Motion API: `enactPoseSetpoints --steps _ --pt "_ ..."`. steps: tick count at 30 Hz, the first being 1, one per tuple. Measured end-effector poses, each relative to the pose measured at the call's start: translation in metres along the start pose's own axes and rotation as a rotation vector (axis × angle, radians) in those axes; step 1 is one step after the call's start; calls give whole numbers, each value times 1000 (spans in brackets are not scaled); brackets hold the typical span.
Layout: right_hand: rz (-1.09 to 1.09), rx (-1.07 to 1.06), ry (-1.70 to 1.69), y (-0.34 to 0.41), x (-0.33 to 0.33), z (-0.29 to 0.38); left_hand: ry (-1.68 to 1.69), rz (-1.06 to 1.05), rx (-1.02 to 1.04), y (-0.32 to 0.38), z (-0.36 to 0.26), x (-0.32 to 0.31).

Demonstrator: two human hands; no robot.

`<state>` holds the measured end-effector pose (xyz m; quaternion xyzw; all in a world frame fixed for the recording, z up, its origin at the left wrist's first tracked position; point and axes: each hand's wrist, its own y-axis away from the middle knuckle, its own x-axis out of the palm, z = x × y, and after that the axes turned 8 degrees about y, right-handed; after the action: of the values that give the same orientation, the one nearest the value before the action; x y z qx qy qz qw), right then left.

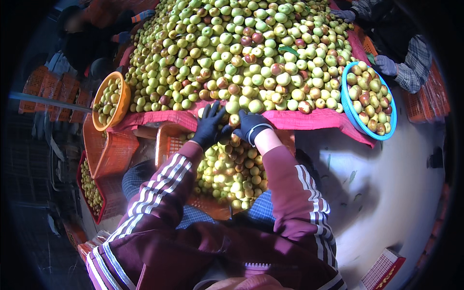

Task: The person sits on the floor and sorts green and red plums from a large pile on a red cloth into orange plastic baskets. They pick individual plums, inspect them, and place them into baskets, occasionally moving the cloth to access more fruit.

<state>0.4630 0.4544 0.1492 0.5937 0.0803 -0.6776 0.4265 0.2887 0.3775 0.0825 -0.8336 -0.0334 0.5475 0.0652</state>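
Note:
A large heap of green and reddish-brown jujubes covers a pink sheet in front of me. At the sheet's near edge, my left hand, in a dark glove, has its fingers spread against the fruit. Close beside it, my right hand, gloved with a pale band at the wrist, has its thumb and fingers apart next to the fruit. Several jujubes lie between the two hands; what is under the palms is hidden. Below them, an orange plastic crate between my knees holds many jujubes.
An orange basket and a blue basket, both with jujubes, stand at the heap's corners. Crates stack at left. Co-workers' gloved hands show at right and a gloved hand at upper left. A red-and-white crate lies lower right.

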Motion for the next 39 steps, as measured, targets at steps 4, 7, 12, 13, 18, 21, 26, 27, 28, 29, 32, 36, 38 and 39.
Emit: enactPoseSetpoints --steps 4,7,12,13,18,21,26,27,28,29,32,36,38,39 --pt "108 -59 -21 16 3 8 -3 122 332 15 -35 -15" --pt "250 -130 -15 26 5 12 453 246 284 12 -4 -10" --pt "303 -158 59 40 11 12 344 103 124 -31 -65 -34" --pt "328 -168 52 45 5 12 373 93 142 -42 -78 -30" --pt "280 -198 -25 56 -7 16 -489 176 571 -84 -79 31" --pt "123 -196 -140 58 -16 -11 -261 345 391 -90 -116 11" --pt "94 -223 -135 60 -16 -11 448 244 320 -64 -64 29" --pt "51 -239 -170 60 -15 -11 700 294 34 -61 -57 26" --pt "9 -254 -206 60 -14 -11 944 335 -260 -62 -51 23" --pt "-32 -262 -240 61 -15 -12 1184 369 -561 -63 -45 20" --pt "-22 -249 -253 69 -20 -8 663 41 -161 -65 -35 14" --pt "-45 -279 -247 64 -12 -5 361 -11 -21 -94 -47 17" --pt "24 -243 -204 66 -24 -6 18 144 -89 -106 -63 24" --pt "20 -238 -191 65 -24 -5 -99 234 -42 -112 -58 28"
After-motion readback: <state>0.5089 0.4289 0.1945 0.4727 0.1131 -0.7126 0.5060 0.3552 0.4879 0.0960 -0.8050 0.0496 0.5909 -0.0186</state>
